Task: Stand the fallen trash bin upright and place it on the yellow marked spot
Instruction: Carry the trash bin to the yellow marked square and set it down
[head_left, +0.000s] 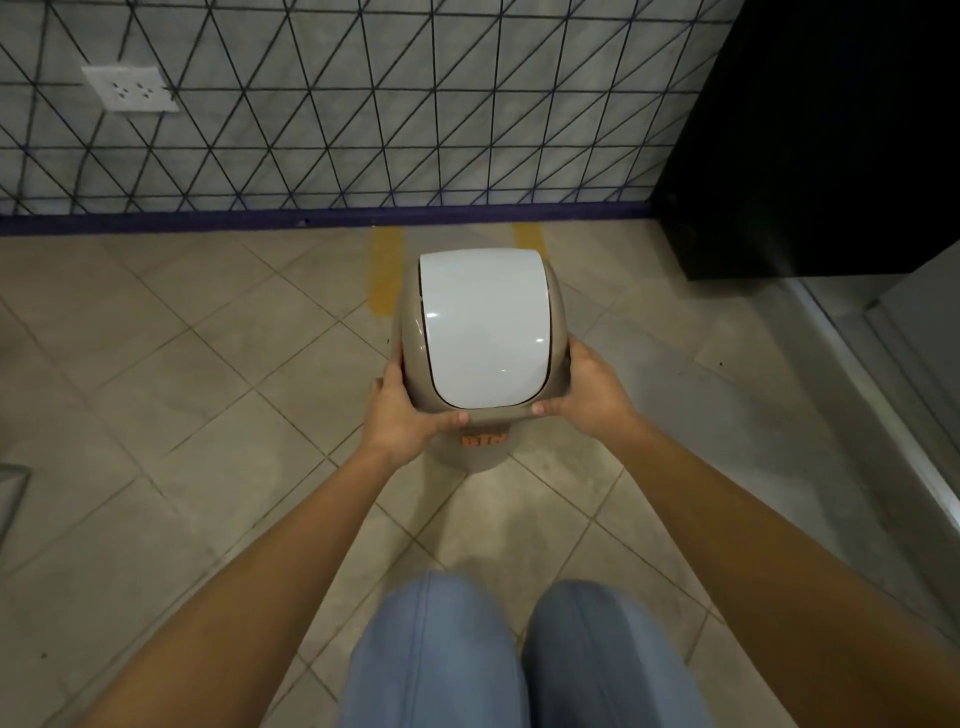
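The trash bin (483, 332) is beige with a white swing lid and stands upright, seen from above, with an orange label low on its near side. My left hand (402, 410) grips its left near rim, thumb on top. My right hand (587, 389) holds the right near rim the same way. Two yellow marked stripes (385, 270) run on the floor from the wall toward me; the bin covers their near ends. Whether the bin rests on the floor or is lifted I cannot tell.
A grey wall with black triangle lines (363, 104) and a purple baseboard lies just behind the stripes. A white socket plate (130, 88) sits at upper left. A black cabinet (810, 135) stands at right, beside a metal rail (883, 405). My knees in blue jeans (498, 654) are below.
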